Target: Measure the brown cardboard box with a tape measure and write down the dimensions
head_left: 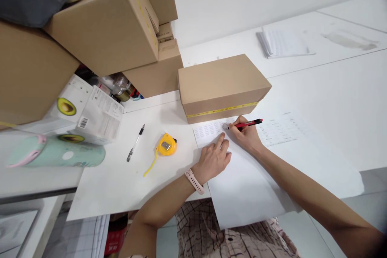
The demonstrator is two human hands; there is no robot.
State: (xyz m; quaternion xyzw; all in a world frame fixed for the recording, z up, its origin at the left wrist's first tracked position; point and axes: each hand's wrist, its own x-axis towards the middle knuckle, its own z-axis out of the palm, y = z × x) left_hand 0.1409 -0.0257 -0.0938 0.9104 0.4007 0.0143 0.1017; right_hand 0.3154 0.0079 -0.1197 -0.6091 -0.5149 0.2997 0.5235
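A red and black pen (248, 124) is gripped in my right hand (245, 135), its tip at the printed rows near the top of a white sheet of paper (242, 177). My left hand (213, 157) rests on the same sheet, fingers spread and the index finger stretched toward the pen tip; nothing is in it. The sheet's lower part hangs past the table edge. Just beyond both hands stands a closed cardboard box (223, 84) with yellow tape along its side. Another printed paper (281, 131) lies to the right, partly behind my right forearm.
A yellow tape measure (167, 145) lies left of my hands, its end pulled out a little. Beside it is a clear pen (136, 143). Stacked cardboard boxes (111, 28), an avocado-printed box (99, 113) and a mint bottle (75, 153) fill the left. Papers (286, 42) lie at the back.
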